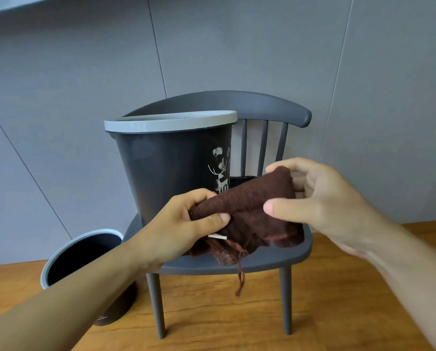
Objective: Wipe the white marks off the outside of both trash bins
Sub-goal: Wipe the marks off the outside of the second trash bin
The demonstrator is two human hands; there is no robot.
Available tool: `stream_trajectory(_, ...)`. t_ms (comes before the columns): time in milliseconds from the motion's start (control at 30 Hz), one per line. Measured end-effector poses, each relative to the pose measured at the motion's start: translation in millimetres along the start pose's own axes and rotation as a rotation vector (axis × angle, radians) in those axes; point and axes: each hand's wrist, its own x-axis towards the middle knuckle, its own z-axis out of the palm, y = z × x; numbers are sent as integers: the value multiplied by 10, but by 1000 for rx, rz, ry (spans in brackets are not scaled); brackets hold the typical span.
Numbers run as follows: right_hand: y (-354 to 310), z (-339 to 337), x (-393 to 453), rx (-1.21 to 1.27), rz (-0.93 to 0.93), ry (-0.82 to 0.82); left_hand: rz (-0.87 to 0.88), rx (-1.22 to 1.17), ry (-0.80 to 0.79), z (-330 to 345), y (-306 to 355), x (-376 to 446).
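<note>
A grey chair stands on a wooden floor before a grey panelled wall; all positions below are given relative to this chair. A dark bin with a pale grey rim stands upright on the left part of the chair's seat, in front of its backrest. White marks show on the bin's outer wall, on the side facing the chair's spindles. A second bin, also dark with a pale rim, stands on the floor just left of the chair's front-left leg, tilted so that its opening faces the camera; an arm hides part of it.

In front of the chair's seat and above it, both hands hold a dark brown cloth. The left hand pinches the cloth's left end between thumb and curled fingers, close before the lower wall of the bin on the seat. The right hand grips the cloth's right end, thumb in front and fingers curled over its upper edge. The cloth lies folded between the hands, loose folds and a frayed thread hanging below the seat's front edge. A small dark object lies on the seat behind the cloth; what it is cannot be told.
</note>
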Motion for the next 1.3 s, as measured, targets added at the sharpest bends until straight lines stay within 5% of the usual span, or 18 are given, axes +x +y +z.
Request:
stream_trajectory(133,102,153,52,186,47,108,-11,43,-30,-15,15,7)
stream_trajectory(367,164,296,85,89,-26,32,68,80,-102,154,5,-18)
stream_trajectory(667,387,549,1,531,264,7,-11,-105,116,386,-15,-54)
stream_trajectory(800,428,603,-35,636,285,132,-100,-92,115,454,8,-51)
stream_trajectory(900,416,541,-10,667,269,173,-87,223,20,326,82,-47)
stream_trajectory(1067,396,429,80,572,158,220,216,811,358,-58,324,2)
stream_trajectory(1300,398,332,250,329,48,294,441,1171,506,-450,572,23)
